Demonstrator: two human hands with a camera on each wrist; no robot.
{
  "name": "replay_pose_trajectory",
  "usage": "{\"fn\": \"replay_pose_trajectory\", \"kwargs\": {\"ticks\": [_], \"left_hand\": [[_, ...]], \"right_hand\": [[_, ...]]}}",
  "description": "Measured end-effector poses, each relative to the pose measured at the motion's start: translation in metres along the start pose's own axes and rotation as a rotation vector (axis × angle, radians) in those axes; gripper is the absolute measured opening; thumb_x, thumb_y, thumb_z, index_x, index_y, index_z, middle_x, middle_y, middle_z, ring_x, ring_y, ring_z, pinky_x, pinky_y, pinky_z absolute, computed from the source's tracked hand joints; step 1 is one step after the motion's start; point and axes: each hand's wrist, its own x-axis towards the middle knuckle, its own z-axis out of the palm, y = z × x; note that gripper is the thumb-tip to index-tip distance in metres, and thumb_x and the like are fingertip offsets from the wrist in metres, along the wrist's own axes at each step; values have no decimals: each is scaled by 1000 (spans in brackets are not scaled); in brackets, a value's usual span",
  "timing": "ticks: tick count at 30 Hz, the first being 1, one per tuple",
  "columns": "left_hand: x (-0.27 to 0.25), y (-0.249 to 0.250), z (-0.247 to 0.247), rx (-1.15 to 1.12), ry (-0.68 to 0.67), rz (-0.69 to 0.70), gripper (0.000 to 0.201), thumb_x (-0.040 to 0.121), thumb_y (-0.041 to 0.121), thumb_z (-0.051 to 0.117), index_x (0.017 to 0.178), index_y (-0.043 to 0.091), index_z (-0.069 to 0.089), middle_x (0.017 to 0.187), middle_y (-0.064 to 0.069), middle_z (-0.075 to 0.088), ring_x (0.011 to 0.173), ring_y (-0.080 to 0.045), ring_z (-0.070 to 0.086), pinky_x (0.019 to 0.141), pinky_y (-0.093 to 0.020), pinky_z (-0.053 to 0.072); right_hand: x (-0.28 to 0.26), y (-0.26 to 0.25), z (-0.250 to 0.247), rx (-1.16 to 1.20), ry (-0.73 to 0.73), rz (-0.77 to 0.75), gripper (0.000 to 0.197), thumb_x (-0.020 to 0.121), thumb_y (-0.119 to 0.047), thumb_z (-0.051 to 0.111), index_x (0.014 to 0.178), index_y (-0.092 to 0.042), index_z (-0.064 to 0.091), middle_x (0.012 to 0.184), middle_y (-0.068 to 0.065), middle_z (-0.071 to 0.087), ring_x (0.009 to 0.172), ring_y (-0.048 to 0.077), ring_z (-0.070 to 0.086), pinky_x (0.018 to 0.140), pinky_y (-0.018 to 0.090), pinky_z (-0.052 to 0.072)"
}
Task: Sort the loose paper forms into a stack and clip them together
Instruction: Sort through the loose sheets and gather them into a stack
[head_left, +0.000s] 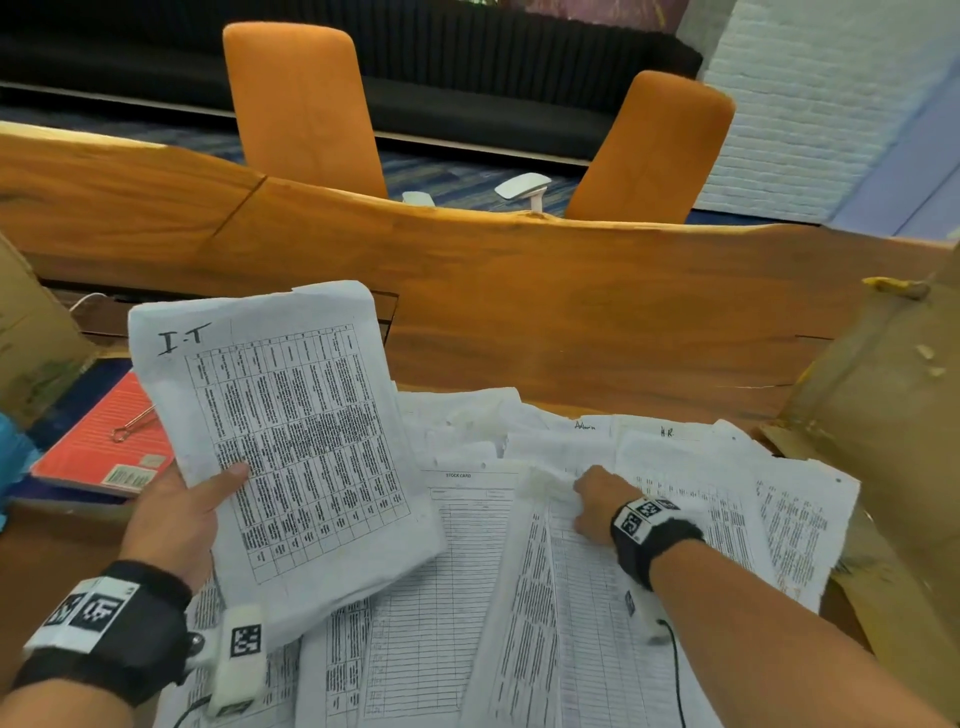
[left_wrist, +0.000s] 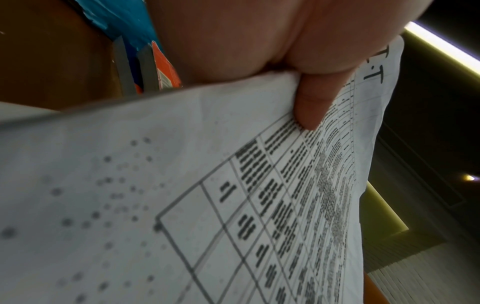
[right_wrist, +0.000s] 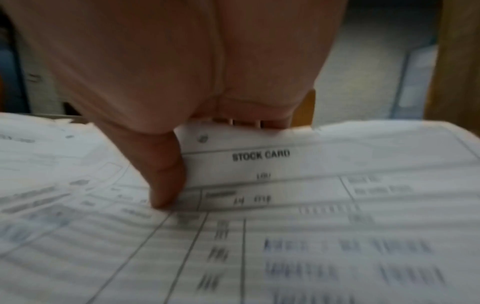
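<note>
My left hand (head_left: 182, 512) holds a stack of printed forms (head_left: 291, 431) marked "I-T" tilted above the table, thumb (left_wrist: 310, 107) on top of the sheet (left_wrist: 207, 205) and fingers hidden beneath. Loose forms (head_left: 467, 571) lie fanned across the table in front of me. My right hand (head_left: 597, 499) pinches the top edge of a stock card form (right_wrist: 285, 164) in that spread, thumb (right_wrist: 163, 174) on its face and fingers curled behind. A wire clip (head_left: 130, 423) lies on a red book (head_left: 104, 447) at the left.
A wooden table (head_left: 571, 312) carries everything. Open cardboard boxes stand at the right (head_left: 883, 405) and far left (head_left: 31, 338). Two orange chairs (head_left: 301, 104) are pushed against the far side. Something blue (head_left: 13, 457) sits at the left edge.
</note>
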Motion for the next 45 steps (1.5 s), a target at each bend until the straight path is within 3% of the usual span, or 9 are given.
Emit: {"fn": "replay_pose_trajectory", "kwargs": {"ticks": [11, 14, 18, 23, 29, 32, 35, 41, 45], "left_hand": [[8, 3, -2, 8, 34, 8, 34, 99, 3, 56, 132, 9, 60, 108, -6, 70, 105, -35, 65, 95, -53, 49], [6, 12, 8, 65, -8, 72, 32, 99, 3, 57, 129, 14, 61, 104, -3, 70, 93, -24, 67, 79, -39, 52], [6, 18, 33, 242, -105, 178, 23, 96, 5, 62, 117, 16, 65, 96, 3, 70, 99, -28, 67, 80, -32, 47], [-14, 24, 70, 451, -302, 225, 13, 95, 7, 65, 104, 14, 72, 96, -1, 77, 95, -21, 71, 76, -29, 50], [-29, 36, 82, 570, -358, 317, 30, 95, 0, 57, 78, 19, 73, 81, -4, 78, 76, -19, 73, 72, -42, 60], [-38, 38, 84, 465, -397, 290, 30, 102, 37, 53, 83, 29, 75, 84, -3, 78, 84, -22, 74, 73, -34, 57], [-35, 33, 77, 370, -432, 224, 89, 60, 99, 43, 98, 26, 75, 95, -3, 77, 95, -26, 72, 85, -38, 55], [-33, 20, 78, 526, -419, 277, 24, 88, 21, 75, 105, 34, 66, 99, 9, 77, 98, -12, 71, 88, -35, 56], [-24, 19, 71, 523, -290, 311, 14, 96, 13, 64, 104, 25, 67, 98, 7, 72, 97, -13, 66, 77, -27, 49]], "right_hand": [[-34, 4, -21, 324, 150, -137, 23, 89, -10, 52, 102, -27, 45, 88, -2, 62, 77, 15, 60, 62, 26, 48], [-59, -12, -55, 233, 120, -318, 17, 88, -13, 55, 84, -30, 55, 91, -4, 62, 87, 18, 59, 71, 28, 47], [-94, -53, -111, 171, 323, -582, 11, 88, -19, 65, 98, -17, 68, 122, 3, 58, 110, 22, 54, 92, 34, 44], [-98, -98, -166, 34, 600, -676, 22, 88, -24, 65, 109, -16, 67, 161, 11, 23, 149, 32, 16, 120, 48, 19], [-90, -104, -182, 138, 657, -715, 17, 88, -31, 66, 99, -17, 67, 100, -1, 55, 88, 19, 54, 80, 38, 48], [-88, -102, -180, 226, 711, -745, 16, 88, -33, 69, 86, -18, 66, 86, -6, 51, 76, 13, 49, 68, 30, 41], [-87, -102, -177, 221, 711, -733, 18, 89, -35, 68, 79, -25, 56, 82, -7, 48, 72, 14, 48, 64, 29, 38], [-83, -112, -174, 245, 742, -720, 22, 89, -40, 67, 89, -18, 67, 83, -7, 52, 74, 15, 52, 65, 32, 44], [-73, -123, -170, 370, 802, -729, 28, 86, -50, 67, 87, -22, 63, 86, -7, 53, 77, 13, 53, 65, 28, 44]]}}
